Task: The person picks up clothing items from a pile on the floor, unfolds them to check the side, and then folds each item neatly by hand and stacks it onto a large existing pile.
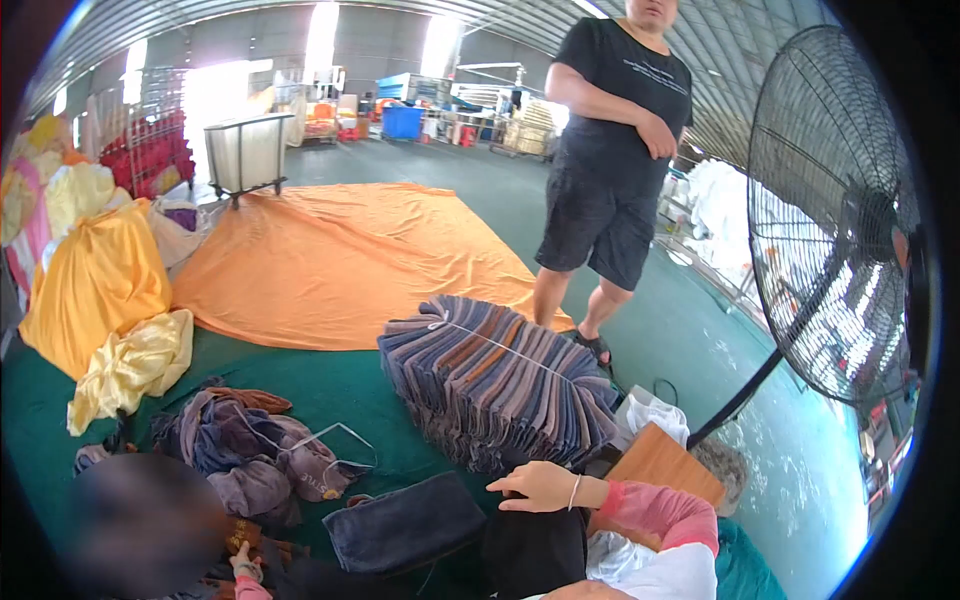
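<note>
My right hand (534, 486), in a pink cuff with a thin bracelet, is held out above a black-covered surface, its fingers apart and empty. To its left a folded dark blue-grey towel (405, 523) lies on the green ground cloth (315, 375). My left hand (246, 564) is low at the left, at the edge of brown cloth (244, 534) bearing writing; its grip is unclear. Above it lies a heap of crumpled grey, purple and brown cloths (240, 450) with a white strap. Beyond the folded towel stands a large stack of folded towels (499, 382) tied with white string.
An orange sheet (352, 262) covers floor ahead, with a wheeled cart (246, 157) behind it. A person in black (607, 150) stands beyond the towel stack. At right are a wooden board (664, 465) and a stand fan (832, 217). Yellow bundles (105, 285) sit left; a blurred patch hides the lower left.
</note>
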Available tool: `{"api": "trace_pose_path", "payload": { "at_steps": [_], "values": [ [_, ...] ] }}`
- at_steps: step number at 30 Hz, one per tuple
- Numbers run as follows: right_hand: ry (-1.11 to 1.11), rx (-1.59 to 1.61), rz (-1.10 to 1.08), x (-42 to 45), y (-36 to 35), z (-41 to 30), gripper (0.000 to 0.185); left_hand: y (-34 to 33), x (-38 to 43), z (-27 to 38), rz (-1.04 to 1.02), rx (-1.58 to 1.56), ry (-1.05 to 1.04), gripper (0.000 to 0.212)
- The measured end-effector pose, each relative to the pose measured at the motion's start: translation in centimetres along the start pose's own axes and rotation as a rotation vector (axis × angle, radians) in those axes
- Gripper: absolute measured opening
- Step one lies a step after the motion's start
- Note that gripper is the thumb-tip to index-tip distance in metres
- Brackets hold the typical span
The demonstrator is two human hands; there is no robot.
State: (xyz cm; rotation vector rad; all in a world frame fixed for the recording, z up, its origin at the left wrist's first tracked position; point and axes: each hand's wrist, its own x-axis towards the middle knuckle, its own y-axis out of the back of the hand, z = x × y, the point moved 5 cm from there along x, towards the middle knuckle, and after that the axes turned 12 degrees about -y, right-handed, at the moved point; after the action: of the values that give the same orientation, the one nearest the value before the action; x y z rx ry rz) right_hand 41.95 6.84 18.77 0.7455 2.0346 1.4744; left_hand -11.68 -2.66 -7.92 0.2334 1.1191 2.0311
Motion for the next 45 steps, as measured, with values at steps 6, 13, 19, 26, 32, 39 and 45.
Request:
{"api": "trace_pose_path", "payload": {
  "at_steps": [6, 13, 19, 26, 32, 39, 45],
  "values": [
    [-0.073, 0.077, -0.03, -1.0, -0.3, 0.4, 0.035, -1.5, 1.7, -0.8, 0.014, -0.097, 0.042, 0.042],
    [-0.095, 0.114, -0.075, -0.6, -0.1, 0.5, 0.036, -0.7, 2.7, -2.6, 0.113, -0.618, 0.09, 0.043],
    [-0.126, 0.135, -0.084, -1.3, -0.3, 1.6, 0.037, 3.1, 1.6, 1.1, 0.097, -1.535, 0.056, 0.044],
    [-0.153, 0.158, -0.044, -2.2, 0.3, 2.5, 0.036, 13.0, -0.9, 14.1, 0.011, -1.431, -0.655, 0.037],
    [-0.185, 0.185, -0.066, -2.7, -0.2, 3.2, 0.036, 14.2, -12.2, 27.9, -0.069, -0.754, -1.159, 0.013],
    [-0.161, 0.208, -0.045, -2.9, 0.2, 3.0, 0.037, 13.4, -22.5, 36.0, 0.196, 0.054, -1.802, 0.03],
    [0.123, 0.521, 0.071, 0.1, 3.3, -3.8, 0.084, 12.6, -26.7, 37.2, 0.077, 0.06, -1.87, 0.032]
  ]
}}
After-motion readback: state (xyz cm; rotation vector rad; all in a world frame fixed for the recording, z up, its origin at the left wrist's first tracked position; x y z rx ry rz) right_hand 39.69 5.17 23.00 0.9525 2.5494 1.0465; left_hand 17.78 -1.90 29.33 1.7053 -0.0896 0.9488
